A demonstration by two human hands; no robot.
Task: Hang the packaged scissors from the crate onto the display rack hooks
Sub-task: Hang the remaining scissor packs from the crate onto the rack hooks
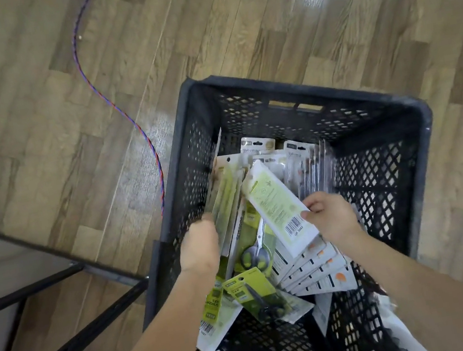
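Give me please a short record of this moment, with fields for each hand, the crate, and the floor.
left hand: grips a stack of green packaged scissors inside the crate
right hand: pinches one white-backed package, barcode side up
crate: black, perforated, holds many more packages
floor: wood-pattern, a red-blue cord lies on it
rack hooks: not in view

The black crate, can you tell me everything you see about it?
The crate is black, looks like plastic, and is rectangular with lattice walls full of little holes. A slot handle is cut into its far wall. It stands upright on the wood-look floor, beside a dark metal frame. Inside lie many scissor packs, green ones and white ones, some fanned out. Both hands reach in: the left hand holds a bunch of packs, the right hand pinches a white pack.
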